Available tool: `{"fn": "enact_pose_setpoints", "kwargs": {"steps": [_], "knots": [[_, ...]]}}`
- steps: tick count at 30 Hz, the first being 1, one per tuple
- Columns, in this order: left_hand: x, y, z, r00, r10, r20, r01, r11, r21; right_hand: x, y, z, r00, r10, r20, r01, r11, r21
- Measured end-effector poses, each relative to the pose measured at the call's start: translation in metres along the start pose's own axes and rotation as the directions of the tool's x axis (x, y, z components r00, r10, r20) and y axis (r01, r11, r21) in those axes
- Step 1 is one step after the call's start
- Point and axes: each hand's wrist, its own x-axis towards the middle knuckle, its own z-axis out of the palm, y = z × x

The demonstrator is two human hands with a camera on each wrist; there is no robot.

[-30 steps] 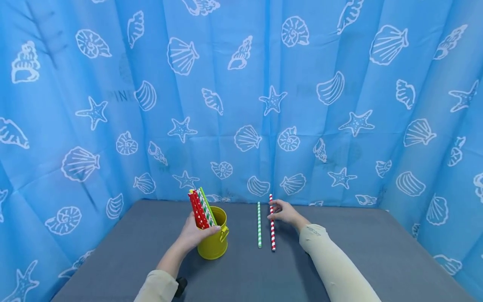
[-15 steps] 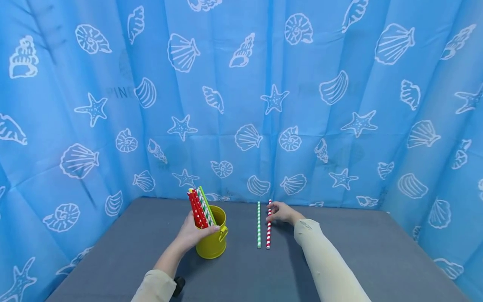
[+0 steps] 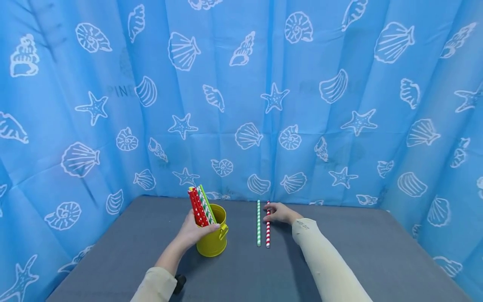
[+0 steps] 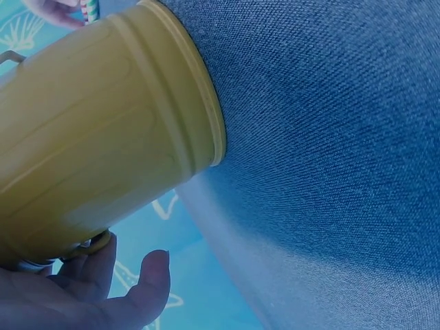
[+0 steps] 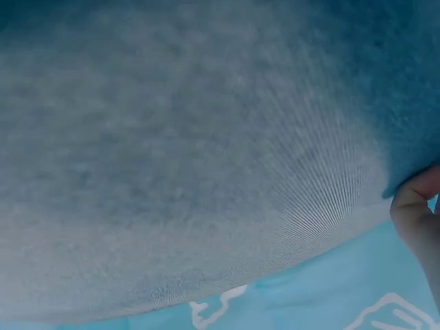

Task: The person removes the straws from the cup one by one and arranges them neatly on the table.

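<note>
A yellow bucket (image 3: 212,245) stands upright, with several red, green and patterned straws (image 3: 199,206) leaning left out of its mouth. My left hand (image 3: 190,231) grips its left side, the thumb across the front near the rim; in the left wrist view the fingers (image 4: 148,289) curve beside the bucket (image 4: 103,130). To the right, a green-and-white striped straw (image 3: 258,226) lies on the table. Close beside it, not touching, lies a red-and-white striped straw (image 3: 268,238), its upper part pinched by my right hand (image 3: 281,213). The right wrist view shows only part of that hand (image 5: 421,216), no straw.
A grey cloth-covered table (image 3: 358,251) spreads beneath everything. Behind it and along both sides hangs a blue curtain (image 3: 234,96) with white shells and starfish. A dark object (image 3: 180,284) sits by the left wrist.
My right hand has moved left with the red-and-white straw, which is nearer the green-and-white one and more parallel to it. The left hand stays on the bucket.
</note>
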Motion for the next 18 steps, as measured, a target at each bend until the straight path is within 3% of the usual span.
{"fn": "enact_pose_setpoints", "kwargs": {"steps": [3,8,13,18], "knots": [[0.0,-0.002,0.002,1.0,-0.003,-0.003,0.003,1.0,-0.001,-0.01,-0.004,0.002,0.999,0.032,-0.008,-0.032,0.999,-0.012],[-0.001,-0.003,0.005,1.0,-0.001,0.003,0.001,1.0,-0.005,-0.031,-0.008,0.005,0.994,0.094,0.049,-0.089,0.993,-0.082],[0.0,-0.002,0.001,1.0,-0.008,0.004,0.008,1.0,-0.001,-0.035,-0.009,0.008,0.992,0.072,0.099,-0.06,0.991,-0.122],[0.001,0.0,-0.002,1.0,-0.014,0.025,0.014,1.0,0.005,-0.032,-0.013,0.011,0.984,0.156,0.086,-0.142,0.978,-0.153]]}}
